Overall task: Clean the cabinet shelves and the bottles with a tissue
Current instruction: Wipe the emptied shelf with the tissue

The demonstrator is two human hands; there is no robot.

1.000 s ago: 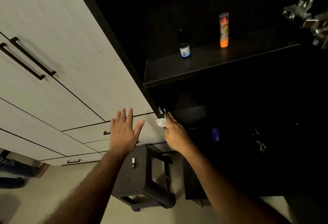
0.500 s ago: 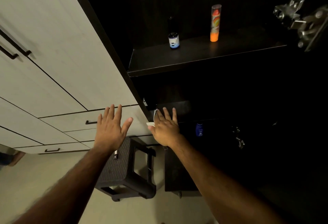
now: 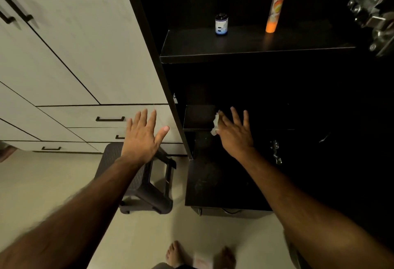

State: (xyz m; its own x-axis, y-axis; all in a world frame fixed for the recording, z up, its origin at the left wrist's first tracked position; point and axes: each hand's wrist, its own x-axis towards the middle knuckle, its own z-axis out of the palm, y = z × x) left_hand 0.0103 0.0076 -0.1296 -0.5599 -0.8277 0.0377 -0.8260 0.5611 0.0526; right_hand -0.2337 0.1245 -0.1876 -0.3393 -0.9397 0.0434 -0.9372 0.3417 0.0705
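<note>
The open dark cabinet [image 3: 277,98] filled the right of the room, and I place everything else by it. To its left ran the pale closed doors [image 3: 74,44]; a dark stool [image 3: 147,183] stood on the floor just beside its lower left corner. On its upper shelf [image 3: 245,46] stood a small dark bottle [image 3: 221,23] and, to the right of that, a tall orange bottle [image 3: 275,8], both upright and not yet touched. A metal hinge [image 3: 371,19] hung at the cabinet's upper right. The right hand [image 3: 234,134] lay with fingers straight over the white tissue [image 3: 215,124], pressing it on the lower shelf [image 3: 198,117]; a moment before it had been at that shelf's left corner, and it had since slid rightward into the cabinet, so the wiping of this shelf looked under way. The left hand [image 3: 142,136] stayed spread wide and held nothing, out in front of the pale doors left of the cabinet.
</note>
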